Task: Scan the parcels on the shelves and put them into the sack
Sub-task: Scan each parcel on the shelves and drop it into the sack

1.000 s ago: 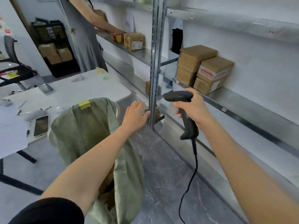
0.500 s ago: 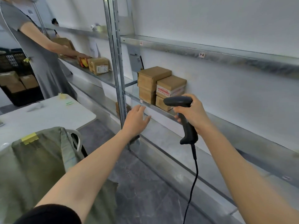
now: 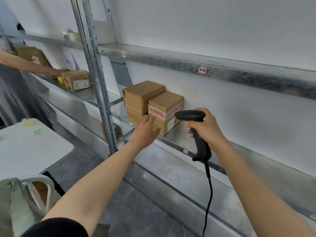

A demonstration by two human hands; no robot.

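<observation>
Several brown cardboard parcels stand stacked on the middle metal shelf. The front right stack has a top parcel with a red-printed label and a lower parcel beneath it. A taller stack stands to their left. My left hand reaches with straight fingers to the front of the lower parcel, touching or just short of it. My right hand grips a black corded barcode scanner, its head pointing left at the parcels. The green sack hangs open at the lower left.
Another person at the left handles a labelled parcel on the neighbouring shelf bay. A white table stands at the left. A steel upright divides the bays. The upper shelf and lower shelf run rightward.
My view has swung right and up toward the shelf. My left hand has moved from near the upright to the front of the parcels. The scanner has come closer to them.
</observation>
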